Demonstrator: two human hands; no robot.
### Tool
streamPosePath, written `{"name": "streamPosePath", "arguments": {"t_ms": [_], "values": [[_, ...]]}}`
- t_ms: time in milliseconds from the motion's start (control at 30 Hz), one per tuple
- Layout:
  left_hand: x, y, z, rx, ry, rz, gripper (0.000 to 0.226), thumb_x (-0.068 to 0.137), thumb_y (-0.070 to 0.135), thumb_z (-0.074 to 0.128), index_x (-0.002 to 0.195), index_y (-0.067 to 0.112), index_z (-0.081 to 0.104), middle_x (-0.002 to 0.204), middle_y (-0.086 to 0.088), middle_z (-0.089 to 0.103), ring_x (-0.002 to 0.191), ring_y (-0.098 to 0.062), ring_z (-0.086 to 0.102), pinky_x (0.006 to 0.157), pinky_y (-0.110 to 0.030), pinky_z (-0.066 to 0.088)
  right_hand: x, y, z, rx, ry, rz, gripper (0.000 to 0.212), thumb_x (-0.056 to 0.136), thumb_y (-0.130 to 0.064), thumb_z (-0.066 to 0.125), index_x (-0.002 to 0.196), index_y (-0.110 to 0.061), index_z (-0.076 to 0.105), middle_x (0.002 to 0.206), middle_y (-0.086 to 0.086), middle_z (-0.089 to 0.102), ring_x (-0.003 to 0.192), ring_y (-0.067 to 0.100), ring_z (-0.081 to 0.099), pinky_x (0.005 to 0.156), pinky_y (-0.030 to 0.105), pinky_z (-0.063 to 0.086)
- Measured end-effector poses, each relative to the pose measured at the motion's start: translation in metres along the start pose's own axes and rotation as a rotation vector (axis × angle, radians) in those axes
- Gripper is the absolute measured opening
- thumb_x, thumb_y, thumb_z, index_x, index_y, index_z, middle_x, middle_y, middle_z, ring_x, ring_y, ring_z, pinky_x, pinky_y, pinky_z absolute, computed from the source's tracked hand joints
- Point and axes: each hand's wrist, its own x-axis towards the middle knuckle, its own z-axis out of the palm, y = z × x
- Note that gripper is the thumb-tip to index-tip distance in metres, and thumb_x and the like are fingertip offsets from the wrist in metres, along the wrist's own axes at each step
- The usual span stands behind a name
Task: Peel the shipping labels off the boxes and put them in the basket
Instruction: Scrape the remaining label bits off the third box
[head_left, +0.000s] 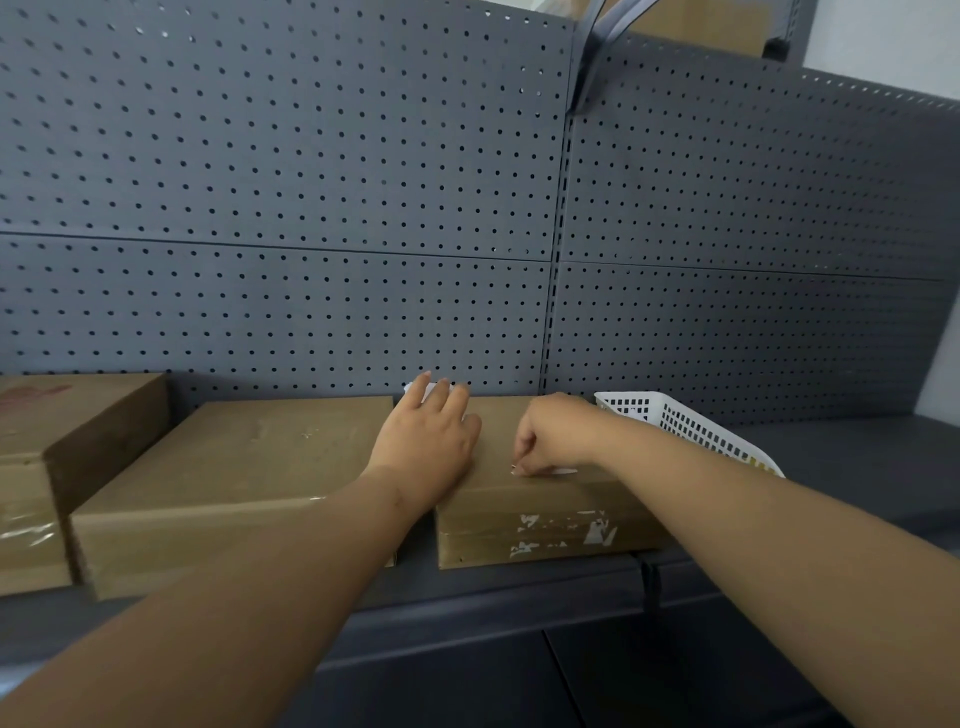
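Observation:
Three brown cardboard boxes stand in a row on a dark grey shelf. My left hand (427, 434) lies flat, fingers spread, on the top of the right box (498, 499). My right hand (550, 434) is curled over the same box, fingertips pinched on a thin white edge of a shipping label (563, 472) near the box's front top edge. White torn label scraps (566, 530) remain on that box's front face. A white plastic basket (685, 423) stands just right of the box, behind my right forearm. A bit of white shows behind my left fingers.
The middle box (234, 467) and the left box (62, 431) have bare tops with clear tape. A grey pegboard wall (311, 208) rises behind the shelf. The shelf surface (841, 467) extends to the right of the basket. The shelf's front edge (519, 603) runs below the boxes.

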Motion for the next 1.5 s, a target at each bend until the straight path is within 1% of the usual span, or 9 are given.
{"name": "streamPosePath", "arguments": {"t_ms": [133, 367, 633, 733, 800, 1033, 1133, 1367, 1500], "values": [[0.0, 0.0, -0.001, -0.012, -0.01, -0.002, 0.033, 0.098, 0.03, 0.041, 0.124, 0.013, 0.05, 0.14, -0.015, 0.037, 0.133, -0.031, 0.032, 0.115, -0.047, 0.01, -0.002, -0.002, -0.002, -0.191, -0.005, -0.121, 0.021, 0.091, -0.025, 0.062, 0.102, -0.015, 0.076, 0.102, -0.001, 0.075, 0.088, 0.015, 0.064, 0.055, 0.015, 0.034], [-0.001, 0.0, -0.004, -0.035, -0.014, 0.005, 0.037, 0.099, 0.032, 0.034, 0.126, 0.012, 0.05, 0.142, -0.016, 0.036, 0.134, -0.032, 0.03, 0.115, -0.047, 0.008, -0.005, -0.001, 0.003, -0.405, 0.061, -0.235, 0.023, 0.093, -0.02, 0.053, 0.095, -0.012, 0.075, 0.094, 0.003, 0.074, 0.084, 0.02, 0.064, 0.047, 0.017, 0.026], [-0.002, 0.001, -0.005, -0.037, -0.033, 0.0, 0.039, 0.1, 0.033, 0.032, 0.126, 0.011, 0.05, 0.141, -0.016, 0.036, 0.134, -0.032, 0.03, 0.115, -0.046, 0.008, -0.008, 0.005, 0.011, -0.15, 0.15, -0.125, 0.015, 0.087, -0.016, 0.06, 0.077, -0.016, 0.071, 0.078, -0.002, 0.068, 0.072, 0.014, 0.058, 0.076, 0.026, 0.05], [-0.001, 0.002, -0.004, -0.033, -0.036, -0.001, 0.038, 0.099, 0.033, 0.033, 0.125, 0.011, 0.05, 0.14, -0.016, 0.037, 0.133, -0.031, 0.031, 0.115, -0.046, 0.007, -0.003, 0.018, 0.011, 0.094, 0.145, -0.029, 0.017, 0.081, -0.01, 0.06, 0.075, 0.0, 0.072, 0.091, 0.008, 0.076, 0.087, 0.027, 0.07, 0.081, 0.036, 0.058], [-0.001, 0.002, -0.004, -0.023, -0.038, 0.001, 0.036, 0.099, 0.031, 0.036, 0.125, 0.011, 0.05, 0.139, -0.016, 0.037, 0.133, -0.031, 0.032, 0.115, -0.047, 0.008, -0.003, 0.022, 0.007, 0.199, 0.1, 0.027, 0.018, 0.081, -0.013, 0.061, 0.07, -0.008, 0.074, 0.093, 0.006, 0.077, 0.087, 0.022, 0.071, 0.077, 0.033, 0.056], [0.0, 0.003, -0.003, 0.001, -0.029, 0.014, 0.033, 0.099, 0.027, 0.04, 0.124, 0.01, 0.05, 0.138, -0.017, 0.038, 0.132, -0.033, 0.032, 0.115, -0.047, 0.009, -0.009, 0.014, 0.005, 0.004, 0.077, -0.058, 0.02, 0.088, -0.027, 0.066, 0.095, -0.013, 0.077, 0.097, -0.002, 0.075, 0.087, 0.014, 0.066, 0.081, 0.024, 0.048], [0.0, 0.003, -0.003, -0.006, -0.034, 0.018, 0.033, 0.099, 0.026, 0.039, 0.125, 0.01, 0.049, 0.139, -0.017, 0.037, 0.133, -0.032, 0.031, 0.115, -0.047, 0.008, -0.009, 0.01, 0.008, -0.08, 0.083, -0.075, 0.018, 0.09, -0.024, 0.062, 0.085, -0.014, 0.076, 0.077, -0.003, 0.071, 0.061, 0.008, 0.056, 0.081, 0.026, 0.052], [-0.001, 0.003, -0.004, -0.002, -0.042, 0.025, 0.034, 0.099, 0.028, 0.038, 0.127, 0.011, 0.048, 0.142, -0.017, 0.035, 0.135, -0.032, 0.029, 0.115, -0.047, 0.007, -0.008, 0.012, 0.011, -0.097, 0.124, -0.076, 0.034, 0.085, -0.012, 0.06, 0.052, -0.019, 0.055, 0.061, -0.002, 0.061, 0.057, 0.01, 0.052, 0.081, 0.03, 0.055], [-0.001, 0.003, -0.004, 0.011, -0.049, 0.034, 0.034, 0.099, 0.027, 0.038, 0.128, 0.01, 0.047, 0.142, -0.017, 0.034, 0.136, -0.032, 0.027, 0.115, -0.048, 0.006, -0.003, 0.031, 0.011, 0.119, 0.188, 0.029, 0.017, 0.08, -0.008, 0.059, 0.071, 0.0, 0.072, 0.089, 0.008, 0.076, 0.083, 0.023, 0.071, 0.079, 0.035, 0.059]]}}
